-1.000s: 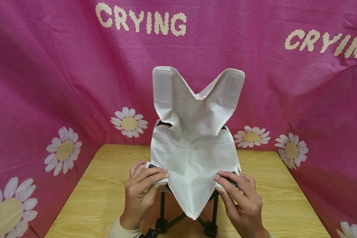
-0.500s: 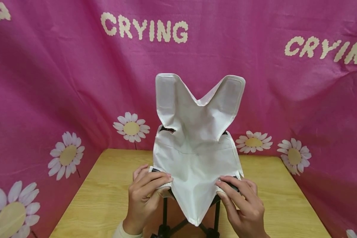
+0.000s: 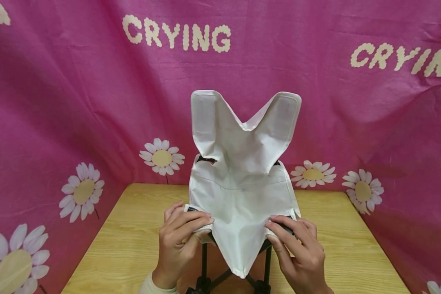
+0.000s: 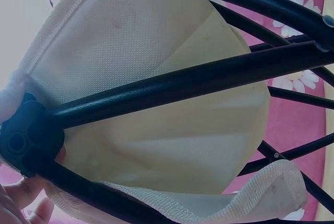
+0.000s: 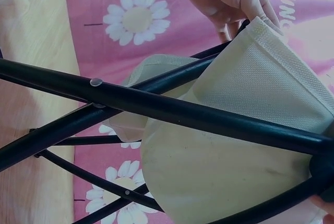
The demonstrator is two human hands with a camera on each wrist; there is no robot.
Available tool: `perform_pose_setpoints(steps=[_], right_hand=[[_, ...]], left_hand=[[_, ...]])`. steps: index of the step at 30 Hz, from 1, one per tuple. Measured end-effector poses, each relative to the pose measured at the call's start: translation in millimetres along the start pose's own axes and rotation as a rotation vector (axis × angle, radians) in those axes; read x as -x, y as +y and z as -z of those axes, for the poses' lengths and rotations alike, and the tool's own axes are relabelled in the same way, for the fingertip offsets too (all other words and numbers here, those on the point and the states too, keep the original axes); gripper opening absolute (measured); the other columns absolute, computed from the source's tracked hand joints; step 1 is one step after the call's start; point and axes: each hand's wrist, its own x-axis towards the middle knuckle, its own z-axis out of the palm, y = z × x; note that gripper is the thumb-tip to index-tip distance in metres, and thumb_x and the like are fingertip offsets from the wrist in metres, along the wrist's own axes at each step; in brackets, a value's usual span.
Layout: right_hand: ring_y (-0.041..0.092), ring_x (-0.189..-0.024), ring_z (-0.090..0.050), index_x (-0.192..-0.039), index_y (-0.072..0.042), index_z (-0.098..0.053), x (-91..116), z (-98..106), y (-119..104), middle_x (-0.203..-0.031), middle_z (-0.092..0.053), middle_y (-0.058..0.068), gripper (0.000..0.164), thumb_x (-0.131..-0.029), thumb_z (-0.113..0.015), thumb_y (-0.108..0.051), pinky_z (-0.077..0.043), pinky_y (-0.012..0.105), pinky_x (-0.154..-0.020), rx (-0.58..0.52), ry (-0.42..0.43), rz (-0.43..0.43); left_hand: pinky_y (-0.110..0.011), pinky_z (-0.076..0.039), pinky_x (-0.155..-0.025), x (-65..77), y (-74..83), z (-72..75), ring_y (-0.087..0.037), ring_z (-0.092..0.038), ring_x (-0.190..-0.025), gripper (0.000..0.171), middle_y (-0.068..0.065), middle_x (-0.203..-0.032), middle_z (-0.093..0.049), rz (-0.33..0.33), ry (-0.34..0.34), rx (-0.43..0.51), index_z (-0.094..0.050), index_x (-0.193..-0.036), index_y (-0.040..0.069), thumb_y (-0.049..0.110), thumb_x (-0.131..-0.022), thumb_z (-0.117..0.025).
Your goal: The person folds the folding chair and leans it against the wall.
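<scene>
With left hand [image 3: 178, 241] and right hand [image 3: 302, 251], we are pinching a white fabric chair [image 3: 240, 192] by its front corners; it is standing between the left and right edges of the tabletop [image 3: 353, 245].

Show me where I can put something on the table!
Two patches of table look bare: one between the left hand and the pink cloth, one between the right hand and the pink cloth on the other side. The middle is crowded with the white chair, its black legs and both hands.
</scene>
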Motion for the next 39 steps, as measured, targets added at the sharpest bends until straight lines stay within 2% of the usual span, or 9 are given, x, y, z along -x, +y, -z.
perform_pose_setpoints(steps=[17,39], right_hand=[[0.025,-0.078,-0.060,-0.093,-0.001,-0.075,-4.2,-0.9,-4.0,-0.092,-0.069,0.016,0.030,-0.096,-0.061,-0.028,-0.034,0.030,-0.091,-0.003,0.001,-0.016],[0.024,-0.077,-0.060,-0.092,-0.002,-0.075,-8.3,-2.8,-6.6,-0.091,-0.069,0.016,0.029,-0.096,-0.061,-0.027,-0.035,0.031,-0.089,-0.006,0.023,0.010]], left_hand=[[-0.043,-0.031,-0.100,0.9,-0.6,-1.5,-0.022,-0.060,-0.081,0.011,-0.008,-0.091,-0.071,0.022,-0.016,-0.005,-0.076,-0.091,0.008,0.015,-0.083,-0.073],[-0.044,-0.030,-0.100,-1.1,1.5,-4.6,-0.022,-0.060,-0.081,0.012,-0.008,-0.091,-0.071,0.011,-0.026,-0.003,-0.075,-0.091,0.008,0.011,-0.080,-0.075]])
